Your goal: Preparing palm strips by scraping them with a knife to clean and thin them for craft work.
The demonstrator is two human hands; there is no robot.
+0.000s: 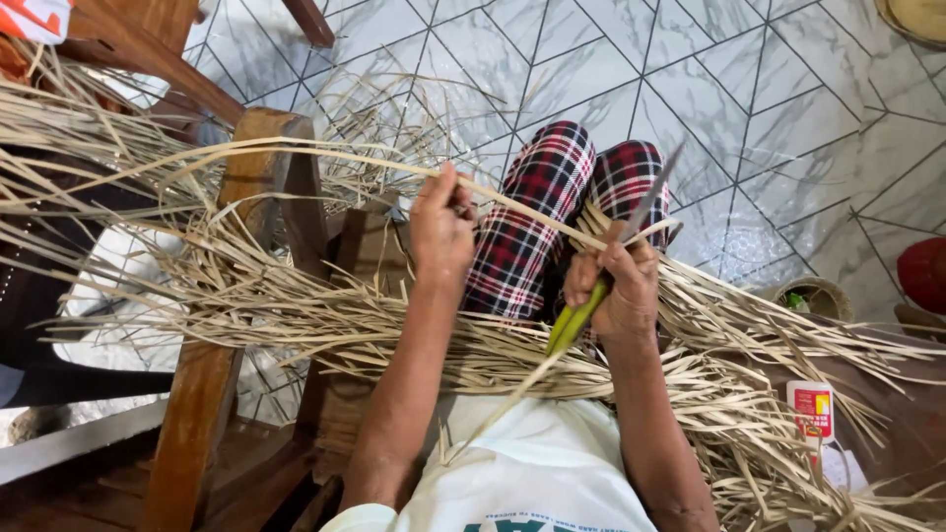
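One small package (813,411) is seen at the near right of the scene, just beside the dry straw strips (729,394). It is a small upright rectangle with rounded corners, white at the edges, and a red and yellow label is printed on its front. At the far left corner, a piece of orange and white packaging (34,18) is partly seen, cut by the edge.
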